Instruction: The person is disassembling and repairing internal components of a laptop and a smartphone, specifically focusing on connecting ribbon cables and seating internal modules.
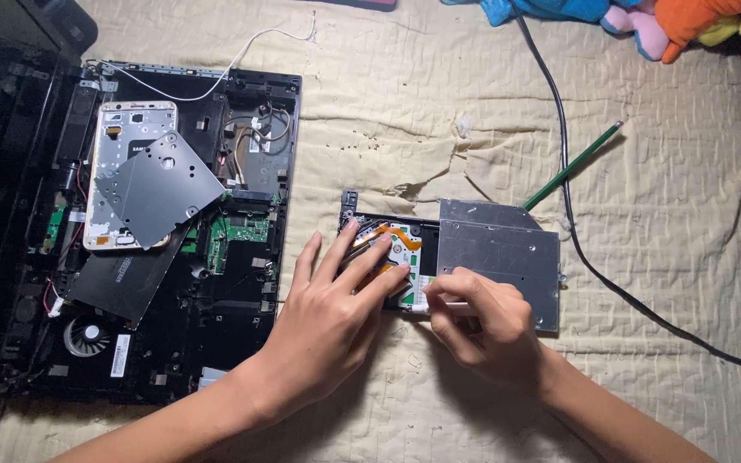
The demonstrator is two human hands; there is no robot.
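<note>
An optical drive (473, 257) lies near the middle of a cream quilted bed cover (645, 197), its grey metal lid covering the right part and the left part open, showing orange ribbon cable and a white hub. The left hand (336, 309) rests flat on the open left part, fingers (362, 249) spread and pressing down on the mechanism. The right hand (478, 321) sits at the drive's near edge, fingers pressed together in a pinch on a thin white tool (439, 303) whose tip meets the drive's front edge just beside the left hand.

Toward the left edge of the cover lies an opened laptop base (207, 283), black, with a green board and a fan showing. On it rest a phone frame (126, 129), a grey metal plate (160, 189) tilted across the phone frame, and a dark flat drive (122, 279). A white wire (216, 81) curls from the laptop's far edge. A black cable (572, 214) runs from the far edge down toward the right edge, crossing a green pencil (572, 165) that lies just beyond the optical drive. Plush toys (645, 21) sit at the far right corner
</note>
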